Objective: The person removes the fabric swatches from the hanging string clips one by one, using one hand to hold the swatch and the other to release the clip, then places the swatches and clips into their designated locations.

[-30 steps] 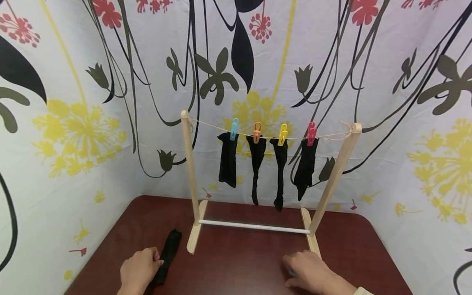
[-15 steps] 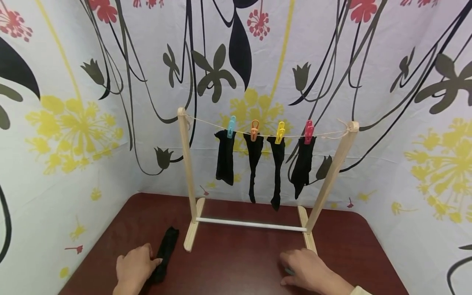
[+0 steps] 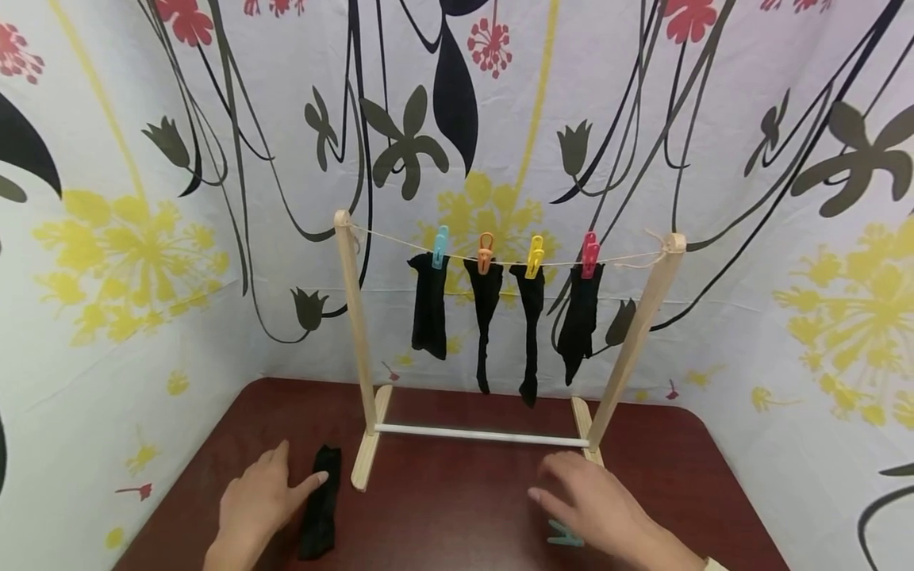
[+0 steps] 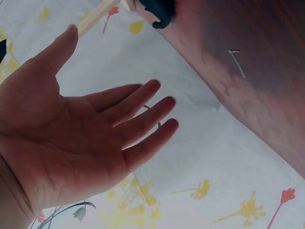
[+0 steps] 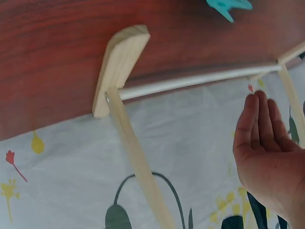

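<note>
My left hand [image 3: 253,500] is spread beside a black sock [image 3: 321,507] lying flat on the table, its thumb over the sock's left edge. In the left wrist view the palm [image 4: 81,138] holds nothing. My right hand [image 3: 596,503] has its fingers extended, just above a teal clothespin [image 3: 566,534] on the table, which it partly hides. The right wrist view shows that hand [image 5: 269,152] empty, apart from the clothespin [image 5: 228,6]. Black socks hang from a string under a blue clothespin [image 3: 439,247], an orange one [image 3: 485,254], a yellow one [image 3: 535,257] and a pink one [image 3: 589,255].
The string is tied between a left wooden post [image 3: 355,325] and a right wooden post [image 3: 637,341]. A white rod [image 3: 481,435] joins their feet low over the dark red table [image 3: 428,515]. Flower-patterned cloth [image 3: 286,198] surrounds the table's back and sides.
My left hand has lifted its fingers off the sock and spread them. My right hand has risen and straightened its fingers, uncovering the teal clothespin. The head view has shifted slightly.
</note>
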`<state>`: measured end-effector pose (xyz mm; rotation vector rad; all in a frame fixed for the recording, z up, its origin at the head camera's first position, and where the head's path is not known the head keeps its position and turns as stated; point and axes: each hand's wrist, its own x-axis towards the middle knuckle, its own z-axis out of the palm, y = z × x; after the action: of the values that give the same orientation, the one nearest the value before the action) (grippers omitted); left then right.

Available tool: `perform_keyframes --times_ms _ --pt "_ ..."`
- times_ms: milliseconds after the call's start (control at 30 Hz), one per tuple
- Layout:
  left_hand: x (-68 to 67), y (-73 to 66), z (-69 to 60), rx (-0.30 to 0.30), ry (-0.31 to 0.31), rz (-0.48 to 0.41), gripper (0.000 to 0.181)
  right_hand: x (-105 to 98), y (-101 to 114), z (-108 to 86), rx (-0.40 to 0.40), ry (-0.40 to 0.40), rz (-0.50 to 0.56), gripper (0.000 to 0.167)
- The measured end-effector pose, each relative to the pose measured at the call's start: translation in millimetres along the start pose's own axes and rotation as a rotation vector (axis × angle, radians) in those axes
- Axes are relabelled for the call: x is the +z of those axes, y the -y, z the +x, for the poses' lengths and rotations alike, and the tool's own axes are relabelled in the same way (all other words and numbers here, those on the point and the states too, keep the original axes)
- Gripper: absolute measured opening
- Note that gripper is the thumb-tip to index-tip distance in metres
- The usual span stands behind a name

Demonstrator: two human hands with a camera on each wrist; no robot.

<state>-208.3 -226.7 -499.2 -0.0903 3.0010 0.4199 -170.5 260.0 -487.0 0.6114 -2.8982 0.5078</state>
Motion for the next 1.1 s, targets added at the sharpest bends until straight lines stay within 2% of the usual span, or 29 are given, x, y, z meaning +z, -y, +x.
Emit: perform_keyframes --times_ms 100,200,267,500,600,800,933,1100 --pt "-5.3 -3.6 -1.8 -0.002 -0.047 -0.023 0.117 -7 5 0.4 -0.003 -0.141 -0.006 0.015" --pt "-10.0 -6.7 -4.1 0.003 -0.084 -0.060 0.116 -14 7 -0.9 -0.005 -0.250 -0.009 0.018" --pt "-12.7 -8.6 -5.8 0.015 -0.096 -0.091 0.117 -19 8 -1.8 0.005 -0.288 -0.003 0.022" --pt "-26.0 -20.5 -9.6 0.030 -0.007 -0.234 0.129 -34 12 -5.0 0.008 -0.399 -0.005 0.052" --pt "-30.9 -27.1 -11.1 0.044 -0.020 -0.283 0.128 -39 16 -4.9 0.009 -0.438 0.019 0.062" --pt "-37.8 -37.3 -15.3 0.138 -0.158 -0.370 0.113 -51 24 -2.5 -0.033 -0.485 0.093 0.073" --pt "-38.5 -42.6 -17.0 0.208 -0.278 -0.446 0.101 -56 27 0.8 -0.038 -0.509 0.098 0.077" --pt "-33.0 -49.7 -17.7 0.298 -0.449 -0.547 0.085 -60 29 6.7 -0.068 -0.566 0.120 0.076"
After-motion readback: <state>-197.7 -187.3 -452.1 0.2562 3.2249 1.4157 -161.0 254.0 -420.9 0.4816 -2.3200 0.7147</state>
